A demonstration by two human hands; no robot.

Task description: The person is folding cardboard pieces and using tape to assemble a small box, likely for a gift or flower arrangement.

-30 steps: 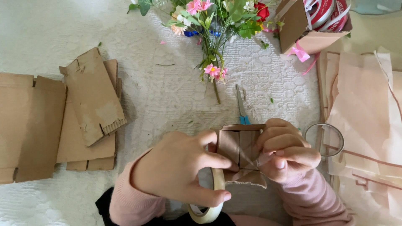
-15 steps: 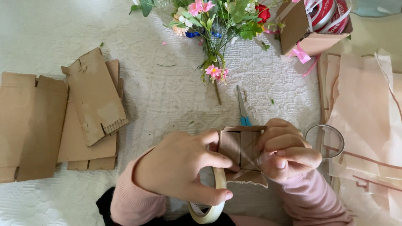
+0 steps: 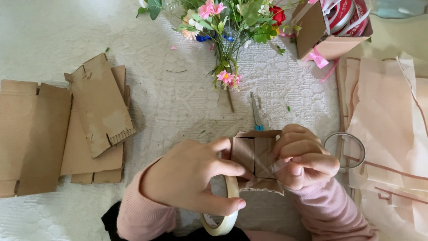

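A small cardboard box (image 3: pixel 255 154) is held low in the frame, at about five o'clock from the middle of the white quilted cloth (image 3: pixel 178 98). The left hand (image 3: pixel 187 176) is closed around a roll of clear tape (image 3: pixel 223 209), its thumb pressed against the box's flap. The right hand (image 3: pixel 303 156) is curled shut on the box's right edge, with a strip of tape pinched at its fingertips.

The box is judged light and fairly stiff, though its thin corrugated walls would likely crease under a hard squeeze; it is best gripped at the folded edges. The tape looks glossy and sticky, apt to cling to itself.

Flat brown cardboard pieces (image 3: pixel 96 107) lie at nine o'clock, rough-edged and matte. A bunch of flowers (image 3: pixel 225 18) is seen at twelve o'clock, pale pink paper sheets (image 3: pixel 392 134) at three o'clock.
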